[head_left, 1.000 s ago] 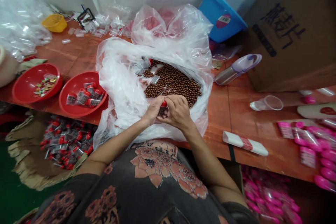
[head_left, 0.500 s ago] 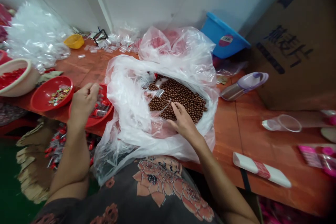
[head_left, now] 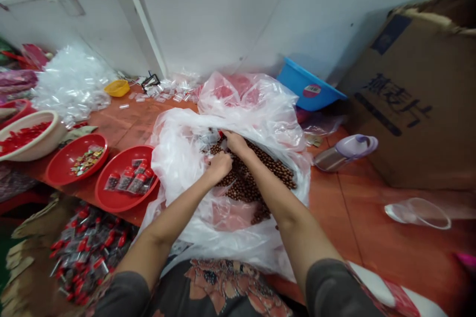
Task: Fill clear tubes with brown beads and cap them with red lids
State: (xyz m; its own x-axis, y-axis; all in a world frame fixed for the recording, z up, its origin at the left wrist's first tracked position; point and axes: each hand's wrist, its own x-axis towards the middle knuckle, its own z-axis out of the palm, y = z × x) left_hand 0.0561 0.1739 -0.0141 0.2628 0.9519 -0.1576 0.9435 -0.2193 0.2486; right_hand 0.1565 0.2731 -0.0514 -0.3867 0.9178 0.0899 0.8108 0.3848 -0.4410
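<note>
Brown chocolate-like balls (head_left: pixel 277 164) lie heaped in a clear plastic bag (head_left: pixel 173 143) spread open on the table. Over the far left part of the heap, my left hand (head_left: pixel 220 166) is closed, its fingers curled; whatever it grips is hidden. Just beyond it, my right hand (head_left: pixel 235 142) has its fingers drawn together beside a bit of red and several small clear containers (head_left: pixel 208 139). I cannot make out what the right fingers hold. Left of the bag, a red basin (head_left: pixel 107 198) carries several filled clear containers with red caps (head_left: pixel 137 177).
Another red basin (head_left: pixel 55 171) holds small gold pieces, and a white bowl (head_left: pixel 55 133) holds red caps. A blue basin (head_left: pixel 307 84), a bottle (head_left: pixel 344 152) and a large carton (head_left: pixel 416 143) stand right. Below left, a carton (head_left: pixel 29 257) contains many capped containers.
My left hand has moved right, from over the red basin to the heap of balls. My right hand has moved forward and left across the heap, its fingers now drawn together. The view has tilted up.
</note>
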